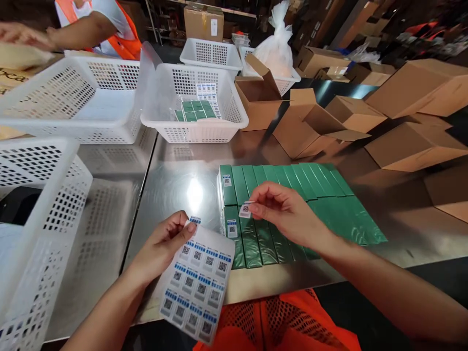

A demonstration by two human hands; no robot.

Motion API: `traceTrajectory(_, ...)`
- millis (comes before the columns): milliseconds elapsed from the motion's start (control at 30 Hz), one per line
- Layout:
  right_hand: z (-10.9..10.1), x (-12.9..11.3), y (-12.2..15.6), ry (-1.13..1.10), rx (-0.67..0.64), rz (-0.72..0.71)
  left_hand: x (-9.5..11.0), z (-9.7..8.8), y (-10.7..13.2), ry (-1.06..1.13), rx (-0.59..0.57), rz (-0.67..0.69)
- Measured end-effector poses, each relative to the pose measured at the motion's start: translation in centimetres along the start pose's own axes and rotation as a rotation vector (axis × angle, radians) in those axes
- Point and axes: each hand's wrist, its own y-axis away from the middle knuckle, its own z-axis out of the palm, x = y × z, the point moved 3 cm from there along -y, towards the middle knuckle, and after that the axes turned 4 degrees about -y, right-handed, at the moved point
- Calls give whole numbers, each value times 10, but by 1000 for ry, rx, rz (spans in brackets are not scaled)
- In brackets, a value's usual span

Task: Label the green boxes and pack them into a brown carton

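My left hand (166, 243) pinches the top edge of a white sheet of QR-code stickers (199, 282), which hangs tilted over the table's front edge. Between the thumb and fingertips of my right hand (280, 207) is one small sticker (245, 209) with a QR code. That hand is above two rows of green boxes (252, 239), packed side by side on the metal table. A sticker (227, 181) is on the leftmost box of the back row, and another sticker (232, 228) is on the leftmost box of the front row. My right hand and forearm hide some boxes.
A white basket (193, 130) behind the boxes holds green pieces and sticker sheets. More white baskets (69, 124) stand at the left. Open cardboard boxes (303, 122) crowd the right and back of the metal table (175, 180). A person in an orange vest (127, 39) is at the upper left.
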Motion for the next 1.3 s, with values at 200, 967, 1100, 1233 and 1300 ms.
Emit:
traceTrajectory(200, -22, 35, 8, -56, -86, 407, 0, 3, 4, -6, -28, -33)
traceTrajectory(967, 48, 15, -2, 247, -145, 102, -4, 5, -5, -363, -23, 152)
traceTrajectory(1100, 58, 13, -8, 146, -63, 48, -4, 4, -4, -445, -74, 207)
traceTrajectory(1233, 11, -2, -30, -74, 142, -9, -1, 9, 2, -519, -208, 203)
traceTrajectory(1300, -16, -7, -48, -51, 191, 25, 0, 10, 4, -554, -248, 200)
